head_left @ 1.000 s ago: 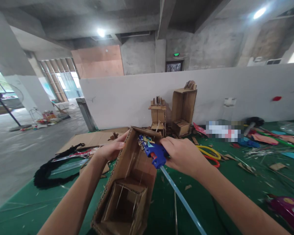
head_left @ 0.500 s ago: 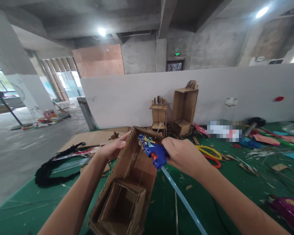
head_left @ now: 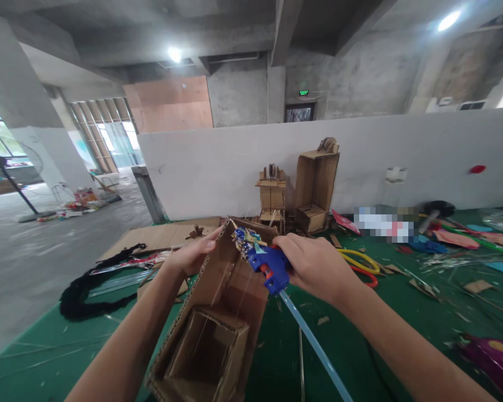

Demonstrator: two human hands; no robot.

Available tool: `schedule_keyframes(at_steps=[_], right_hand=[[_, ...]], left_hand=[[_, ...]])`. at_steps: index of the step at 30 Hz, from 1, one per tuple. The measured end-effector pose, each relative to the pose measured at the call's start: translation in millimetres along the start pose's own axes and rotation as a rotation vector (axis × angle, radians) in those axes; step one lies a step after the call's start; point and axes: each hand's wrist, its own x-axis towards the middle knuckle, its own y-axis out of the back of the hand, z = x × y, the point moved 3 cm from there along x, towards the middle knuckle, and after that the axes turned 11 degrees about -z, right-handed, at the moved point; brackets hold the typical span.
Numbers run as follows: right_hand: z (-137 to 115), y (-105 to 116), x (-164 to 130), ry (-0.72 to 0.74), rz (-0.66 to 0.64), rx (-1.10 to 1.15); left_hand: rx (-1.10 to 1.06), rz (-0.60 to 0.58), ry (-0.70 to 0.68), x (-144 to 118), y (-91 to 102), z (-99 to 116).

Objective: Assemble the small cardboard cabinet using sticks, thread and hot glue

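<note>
My left hand [head_left: 195, 252] is closed on the left wall of a long, open-fronted cardboard box [head_left: 218, 279], which is tilted toward me. A smaller cardboard box [head_left: 207, 346] is fixed inside its near end. Around the handle of a blue glue gun [head_left: 272, 265] my right hand [head_left: 312, 259] is wrapped. The gun's nozzle end, crusted with glue and scraps, lies inside the far end of the cardboard box, near its upper left corner. A long translucent glue stick [head_left: 314, 343] sticks out of the gun's back toward me.
Two cardboard structures with wheel-like tops, a smaller one [head_left: 271, 195] and a taller one [head_left: 317, 184], stand against the white partition [head_left: 218, 167]. Yellow-handled scissors [head_left: 358, 258] and scraps lie to the right on the green table [head_left: 318, 357]. A black fuzzy coil [head_left: 77, 298] lies left.
The glue gun's nozzle has shifted slightly left inside the box, toward its far left corner, and the gun has turned a little. My left hand stays in place.
</note>
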Motion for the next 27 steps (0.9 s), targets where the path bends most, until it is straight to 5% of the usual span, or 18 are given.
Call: schedule_keyframes(at_steps=[27], right_hand=[[0.4,-5.3,1.9,-0.027,-0.045,0.005]], left_hand=[[0.070,-0.008,0.009,1.1,-9.3,9.4]])
